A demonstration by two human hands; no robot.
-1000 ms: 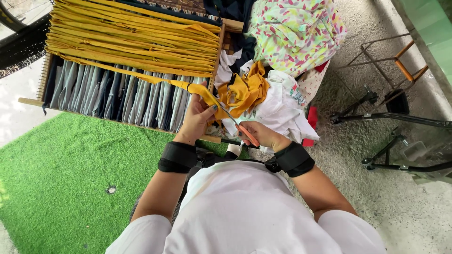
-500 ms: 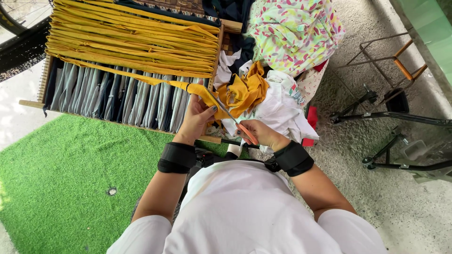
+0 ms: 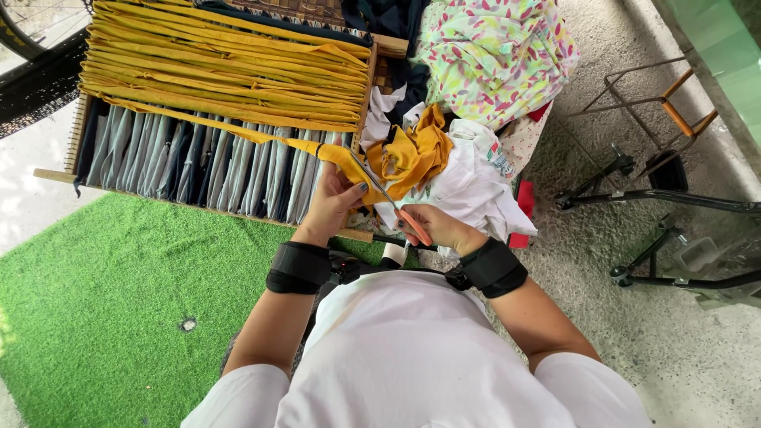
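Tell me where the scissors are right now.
The scissors are in the right hand, near the middle of the head view, blades at the yellow cloth strip that the left hand holds, just left of the white cloth.

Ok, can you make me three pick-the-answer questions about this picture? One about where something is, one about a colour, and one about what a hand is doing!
1. Where is the green turf mat?
A. by the left arm
B. on the wooden frame
C. by the right arm

2. What colour is the cloth strip being cut?
A. blue
B. yellow
C. pink

3. What does the right hand hold?
A. nothing
B. a cup
C. scissors

Answers: 1 A, it lies lower left. 2 B, the strip at the blades is yellow. 3 C, fingers grip orange handles.
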